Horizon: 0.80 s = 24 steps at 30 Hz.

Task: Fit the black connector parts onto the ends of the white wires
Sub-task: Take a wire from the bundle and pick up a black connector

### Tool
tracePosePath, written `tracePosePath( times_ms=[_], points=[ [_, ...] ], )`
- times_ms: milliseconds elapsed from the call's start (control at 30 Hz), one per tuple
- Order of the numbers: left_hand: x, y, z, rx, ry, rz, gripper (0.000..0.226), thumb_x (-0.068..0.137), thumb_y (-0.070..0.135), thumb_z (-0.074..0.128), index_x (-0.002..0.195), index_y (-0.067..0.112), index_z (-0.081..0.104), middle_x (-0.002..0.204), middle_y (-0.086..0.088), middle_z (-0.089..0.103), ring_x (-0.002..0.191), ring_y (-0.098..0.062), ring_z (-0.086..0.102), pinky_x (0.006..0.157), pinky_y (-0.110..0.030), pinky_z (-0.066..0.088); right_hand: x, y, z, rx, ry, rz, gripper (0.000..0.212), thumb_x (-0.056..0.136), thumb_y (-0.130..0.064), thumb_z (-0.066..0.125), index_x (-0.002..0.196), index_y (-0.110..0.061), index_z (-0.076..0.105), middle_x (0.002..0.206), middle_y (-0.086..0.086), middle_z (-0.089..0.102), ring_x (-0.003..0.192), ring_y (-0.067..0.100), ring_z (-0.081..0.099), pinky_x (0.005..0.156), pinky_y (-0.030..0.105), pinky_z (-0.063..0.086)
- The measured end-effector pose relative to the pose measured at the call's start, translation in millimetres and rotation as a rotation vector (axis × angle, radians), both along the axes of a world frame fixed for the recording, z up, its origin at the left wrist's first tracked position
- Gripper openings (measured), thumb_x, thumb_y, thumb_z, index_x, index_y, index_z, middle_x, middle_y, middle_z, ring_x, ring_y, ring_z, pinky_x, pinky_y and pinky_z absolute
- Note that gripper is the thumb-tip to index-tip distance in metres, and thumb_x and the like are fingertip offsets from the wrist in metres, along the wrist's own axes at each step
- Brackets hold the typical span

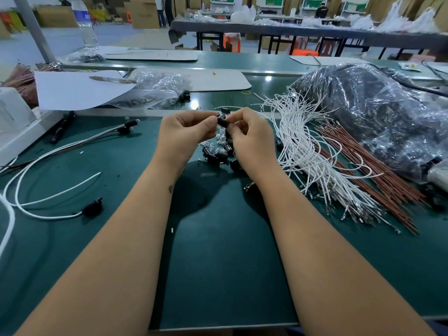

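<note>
Above the green mat, my left hand [184, 133] and my right hand [252, 139] meet and pinch one small black connector part [221, 121] between their fingertips. A thin white wire [232, 107] shows just behind the fingers. Below the hands lies a loose pile of black connector parts [218, 154] mixed with small clear bulbs. A thick bundle of white wires [308, 151] with metal ends lies to the right. On the left lie white wires with black connectors fitted [93, 208].
Red-brown wires [368, 175] lie beside the white bundle. A large plastic bag [373, 110] of dark parts fills the right. A clear bag [155, 90], white paper [77, 89] and a water bottle [84, 23] stand behind. A white box [14, 117] sits at the left edge.
</note>
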State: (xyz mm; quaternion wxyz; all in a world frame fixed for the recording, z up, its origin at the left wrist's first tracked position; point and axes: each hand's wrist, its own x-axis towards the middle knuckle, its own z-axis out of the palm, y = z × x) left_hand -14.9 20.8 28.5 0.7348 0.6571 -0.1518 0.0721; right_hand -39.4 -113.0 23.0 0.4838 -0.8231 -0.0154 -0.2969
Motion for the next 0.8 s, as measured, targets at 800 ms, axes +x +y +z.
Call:
tracePosePath(
  times_ms=[800],
  points=[
    [1.7, 0.5, -6.3, 0.629, -0.216, 0.245, 0.011, 0.074, 0.011, 0.062, 0.063, 0.011, 0.060, 0.051, 0.006, 0.051, 0.047, -0.002, 0.039, 0.047, -0.011, 0.033, -1.6, -3.2, -2.6, -0.349, -0.009, 0.017, 0.017, 0.087, 0.001, 0.054, 0.091, -0.012, 0.065, 0.092, 0.003, 0.057, 0.079, 0.013, 0.049, 0.067, 0.021, 0.034]
  ],
)
